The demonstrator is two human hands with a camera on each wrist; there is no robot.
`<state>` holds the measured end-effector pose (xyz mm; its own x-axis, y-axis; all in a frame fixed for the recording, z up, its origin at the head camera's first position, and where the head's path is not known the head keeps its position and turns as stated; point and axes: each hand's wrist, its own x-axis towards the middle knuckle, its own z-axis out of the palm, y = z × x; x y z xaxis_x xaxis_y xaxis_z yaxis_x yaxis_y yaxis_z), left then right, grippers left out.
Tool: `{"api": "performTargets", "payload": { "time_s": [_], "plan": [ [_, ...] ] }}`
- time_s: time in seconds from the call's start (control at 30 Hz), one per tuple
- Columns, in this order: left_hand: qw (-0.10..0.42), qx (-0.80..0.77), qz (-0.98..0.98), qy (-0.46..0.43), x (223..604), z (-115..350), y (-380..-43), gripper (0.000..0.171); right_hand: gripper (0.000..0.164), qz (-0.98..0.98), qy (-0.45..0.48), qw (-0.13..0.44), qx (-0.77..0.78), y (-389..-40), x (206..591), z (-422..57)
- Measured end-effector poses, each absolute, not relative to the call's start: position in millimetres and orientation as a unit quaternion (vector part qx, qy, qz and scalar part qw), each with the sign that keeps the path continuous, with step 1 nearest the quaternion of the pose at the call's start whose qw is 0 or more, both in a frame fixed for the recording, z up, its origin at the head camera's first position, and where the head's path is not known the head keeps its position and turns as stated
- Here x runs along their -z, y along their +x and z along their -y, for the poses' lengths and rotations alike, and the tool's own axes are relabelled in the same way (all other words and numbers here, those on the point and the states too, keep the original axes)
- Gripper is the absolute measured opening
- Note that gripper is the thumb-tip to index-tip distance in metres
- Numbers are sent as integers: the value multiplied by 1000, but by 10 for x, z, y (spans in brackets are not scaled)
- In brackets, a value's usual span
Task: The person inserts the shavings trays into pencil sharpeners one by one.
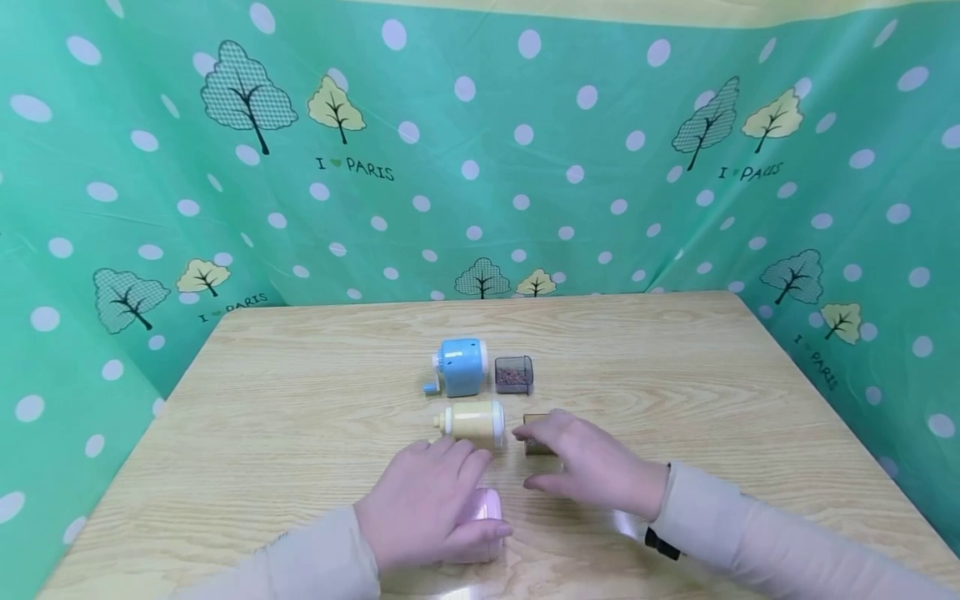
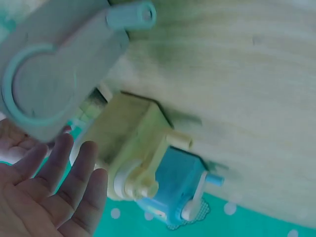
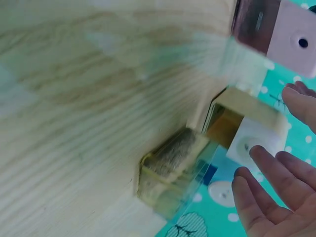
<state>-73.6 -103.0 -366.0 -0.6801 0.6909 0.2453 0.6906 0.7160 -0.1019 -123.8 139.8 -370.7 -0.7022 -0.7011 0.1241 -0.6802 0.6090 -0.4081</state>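
Note:
A pink pencil sharpener (image 1: 486, 505) stands at the front of the table, partly covered by my left hand (image 1: 427, 504). The fingers of that hand are spread over it; whether they touch is unclear. Beyond it lies a yellow crank sharpener (image 1: 474, 419), its crank turned left. My right hand (image 1: 592, 463) hovers beside a brownish see-through shavings drawer (image 1: 534, 444), thumb and fingers apart. In the right wrist view, this drawer (image 3: 170, 173) holds dark shavings and is out of the yellow sharpener (image 3: 252, 106), whose slot gapes. No contact with the right fingers shows there.
Farther back stands a blue crank sharpener (image 1: 461, 367), with its smoky drawer (image 1: 513, 377) of shavings to its right. All rest on a wood-grain table (image 1: 300, 400). A green dotted curtain (image 1: 480, 125) surrounds the back and sides.

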Motion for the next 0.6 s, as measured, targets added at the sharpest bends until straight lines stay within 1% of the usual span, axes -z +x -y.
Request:
{"api": "performTargets", "payload": {
  "time_s": [0.1,0.27,0.47,0.6],
  "plan": [
    [140,-13,914,-381,3614,1031,-797,76,58,-898,-382,4,219,-1284,3716,-1428],
    [159,-24,907,-390,3552,1028,-876,71,63,-908,-361,-7,211,-1359,3745,-1479],
    [137,-19,915,-378,3490,1021,-929,73,67,-920,-335,-10,202,-1449,3801,-1542],
    [137,-3,921,-364,3491,1031,-972,74,72,-927,-321,-7,196,-1492,3835,-1580]
  ]
}}
